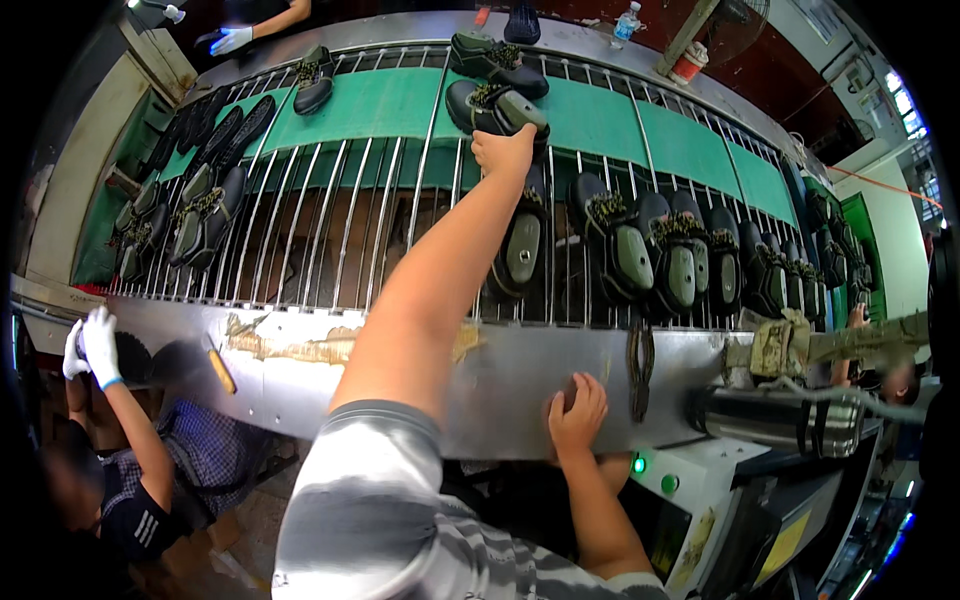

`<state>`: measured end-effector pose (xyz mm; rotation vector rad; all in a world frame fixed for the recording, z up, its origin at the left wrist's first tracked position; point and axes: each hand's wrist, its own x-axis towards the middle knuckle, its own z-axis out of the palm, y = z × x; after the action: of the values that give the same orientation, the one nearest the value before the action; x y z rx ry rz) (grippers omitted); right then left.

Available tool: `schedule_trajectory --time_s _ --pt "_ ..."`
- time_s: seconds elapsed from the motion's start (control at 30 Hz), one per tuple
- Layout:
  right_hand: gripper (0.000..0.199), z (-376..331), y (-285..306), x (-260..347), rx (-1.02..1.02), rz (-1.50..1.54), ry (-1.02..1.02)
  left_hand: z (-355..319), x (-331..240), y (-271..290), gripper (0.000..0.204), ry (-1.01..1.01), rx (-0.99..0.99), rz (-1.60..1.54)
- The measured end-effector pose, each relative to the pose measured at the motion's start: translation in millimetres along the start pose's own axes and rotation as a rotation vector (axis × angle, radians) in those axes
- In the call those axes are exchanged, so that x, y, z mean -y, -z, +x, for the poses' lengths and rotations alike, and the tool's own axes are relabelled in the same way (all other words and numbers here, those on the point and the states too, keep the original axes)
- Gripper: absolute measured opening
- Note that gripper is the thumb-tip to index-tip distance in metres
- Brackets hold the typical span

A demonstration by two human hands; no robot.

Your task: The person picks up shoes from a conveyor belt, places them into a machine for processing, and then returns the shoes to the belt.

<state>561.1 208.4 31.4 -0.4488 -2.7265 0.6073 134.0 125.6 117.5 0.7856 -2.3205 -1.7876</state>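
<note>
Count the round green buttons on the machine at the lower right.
2: one glowing button, nearer the right hand, and one darker button, right of it and slightly lower. Others may be hidden.

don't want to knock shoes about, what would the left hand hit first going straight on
The left hand would first meet the black-and-green shoe at its fingers; a second shoe looks next in line, though depth is unclear.
</note>
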Motion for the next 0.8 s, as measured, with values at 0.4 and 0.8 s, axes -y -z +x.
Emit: schedule_trajectory --time_s 0.4,0.8 --pt "0.046 2.5 6.8 -3.9 0.054 -0.081 -0.055 92.5 -28.8 -98.4 0.125 0.449 0.112 0.024" --pt "0.040 -10.0 9.8 -23.7 -0.004 0.121 0.050 -16.5 146.2 232.3 0.041 0.146 0.516 -1.055"
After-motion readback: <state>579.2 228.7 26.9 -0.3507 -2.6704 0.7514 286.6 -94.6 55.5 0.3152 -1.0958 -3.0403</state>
